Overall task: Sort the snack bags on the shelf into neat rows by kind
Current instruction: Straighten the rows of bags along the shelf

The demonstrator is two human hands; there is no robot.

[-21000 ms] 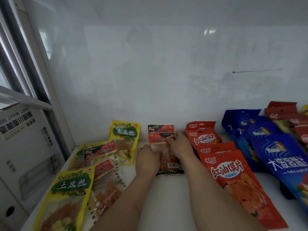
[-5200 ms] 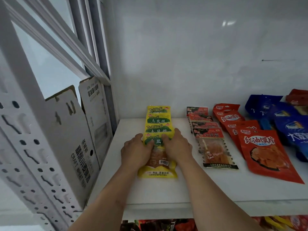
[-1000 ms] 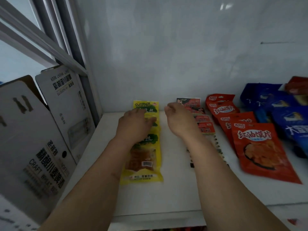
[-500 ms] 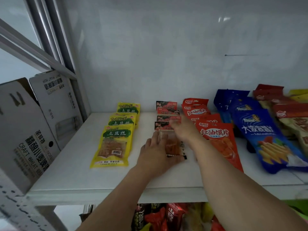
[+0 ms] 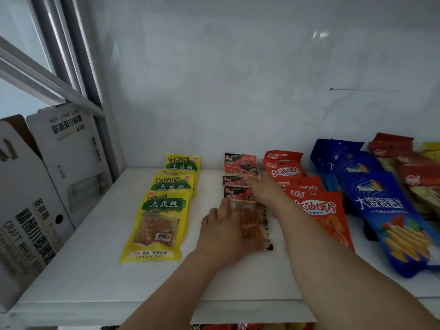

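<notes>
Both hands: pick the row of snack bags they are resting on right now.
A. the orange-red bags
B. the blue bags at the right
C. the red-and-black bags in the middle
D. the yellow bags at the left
C: the left hand lies flat on the front bag of the red-and-black row, and the right hand touches the bags just behind it; the yellow bags lie untouched.

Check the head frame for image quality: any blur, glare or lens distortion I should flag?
Head view: right hand is motion-smeared over the red-and-black bags; left hand looks sharper. Faint glare patch on the back wall. Wide-angle bending shows in the window frame and shelf edge. Lighting is soft and flat, with weak shadows; yellow bags read clearly.
</notes>
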